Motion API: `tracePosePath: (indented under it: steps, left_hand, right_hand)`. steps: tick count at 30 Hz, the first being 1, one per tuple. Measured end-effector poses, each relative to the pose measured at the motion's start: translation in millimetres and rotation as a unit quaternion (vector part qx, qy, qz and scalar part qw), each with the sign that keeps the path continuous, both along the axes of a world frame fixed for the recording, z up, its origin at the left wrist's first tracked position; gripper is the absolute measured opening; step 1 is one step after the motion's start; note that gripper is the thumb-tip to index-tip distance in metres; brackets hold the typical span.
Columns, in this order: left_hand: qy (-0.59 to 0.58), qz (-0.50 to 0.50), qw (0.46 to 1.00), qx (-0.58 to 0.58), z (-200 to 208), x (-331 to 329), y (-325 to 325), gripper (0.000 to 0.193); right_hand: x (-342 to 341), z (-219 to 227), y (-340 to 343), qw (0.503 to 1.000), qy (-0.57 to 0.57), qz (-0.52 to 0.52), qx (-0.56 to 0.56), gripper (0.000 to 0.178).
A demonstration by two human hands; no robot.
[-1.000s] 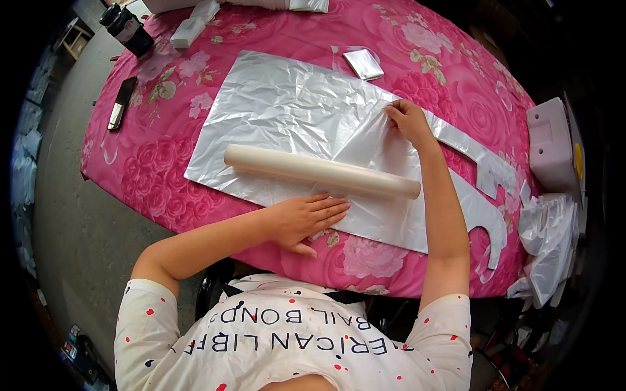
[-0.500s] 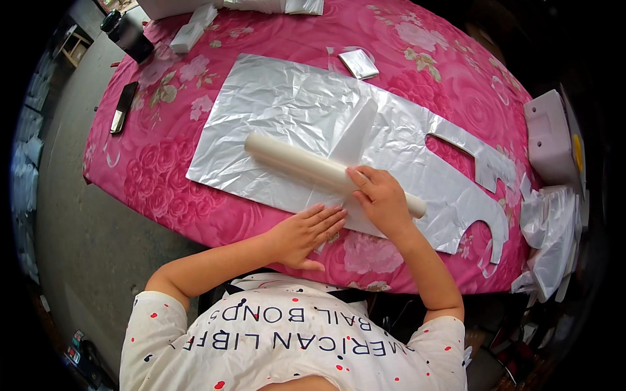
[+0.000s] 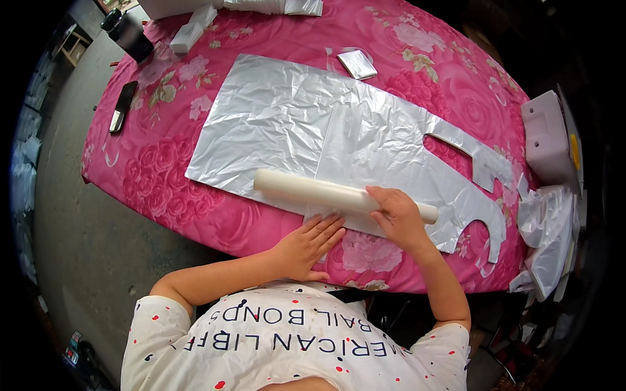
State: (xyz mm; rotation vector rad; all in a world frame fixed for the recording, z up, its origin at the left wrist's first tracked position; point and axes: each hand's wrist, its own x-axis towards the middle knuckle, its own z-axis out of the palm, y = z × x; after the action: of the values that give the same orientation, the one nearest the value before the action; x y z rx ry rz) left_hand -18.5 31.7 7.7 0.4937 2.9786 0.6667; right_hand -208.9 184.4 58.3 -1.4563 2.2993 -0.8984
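Note:
A flat, creased sheet of silvery-white plastic [image 3: 261, 104] lies across the table, with two handle-like strips and a rounded cut-out at its right end. On it rests a long whitish tube [image 3: 313, 192], slanting down to the right. My right hand [image 3: 399, 218] grips this tube near its right end, thumb on the near side. Around the middle of the sheet lies a thinner, smoother plastic piece [image 3: 339, 150], running under the tube. My left hand [image 3: 310, 246] lies flat, fingers stretched, its fingertips on the near edge of the plastic; it holds nothing.
A pink flowered cloth [image 3: 163, 182] covers the table. A small folded silvery packet [image 3: 357, 64] lies beyond the sheet. At the left are a phone [image 3: 124, 107] and a dark bottle [image 3: 127, 36]; at the right, a pale box [image 3: 551, 133] and crumpled clear plastic [image 3: 551, 221].
The tube has moved toward me and slightly right, with my right hand on it. The thin plastic piece, raised in a fold before, now lies flatter. My left hand has shifted only a little.

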Motion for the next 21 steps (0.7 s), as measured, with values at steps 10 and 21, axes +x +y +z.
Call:
tracePosePath:
  steps: [10, 21]
  left_hand:
    - [-0.002, -0.050, 0.998, -0.025, -0.7, 5.1, -0.4, 0.084]
    - [0.176, -0.125, 0.976, 0.040, -1.3, 26.4, -51.4, 0.027]
  right_hand:
    - [-80.9, -27.1, -86.5, 0.987, 0.143, 0.010, -0.075, 0.042]
    - [1.0, -26.8, -47.3, 0.981, 0.012, 0.191, -0.016, 0.044]
